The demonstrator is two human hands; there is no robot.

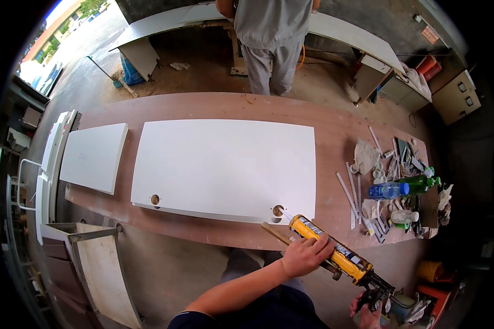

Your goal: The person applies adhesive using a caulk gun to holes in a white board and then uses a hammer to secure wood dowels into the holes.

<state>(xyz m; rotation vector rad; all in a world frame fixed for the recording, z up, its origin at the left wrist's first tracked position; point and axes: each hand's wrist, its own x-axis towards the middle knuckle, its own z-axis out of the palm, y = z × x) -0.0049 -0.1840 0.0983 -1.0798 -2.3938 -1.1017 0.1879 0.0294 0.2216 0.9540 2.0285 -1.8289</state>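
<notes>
A caulking gun (pixel 352 262) with a yellow cartridge slants across the table's front edge. My left hand (pixel 308 255) is closed around the cartridge, palm down. At the rear of the gun, my right hand (pixel 368 316) grips the black handle. Its pale nozzle tip reaches the right round hole (pixel 278 210) in a white panel (pixel 225 164). A second round hole (pixel 155 199) sits near the panel's left front corner. Below the cartridge a thin wooden strip (pixel 276 233) sticks out by my left hand; whether I hold it cannot be made out.
The panel lies on a brown table (pixel 203 107). A smaller white panel (pixel 93 156) lies at left. At right are a blue bottle (pixel 387 191), a green bottle (pixel 414 185), metal strips (pixel 350 194) and loose hardware. A person in grey (pixel 274 33) stands beyond, at a long bench (pixel 357 35).
</notes>
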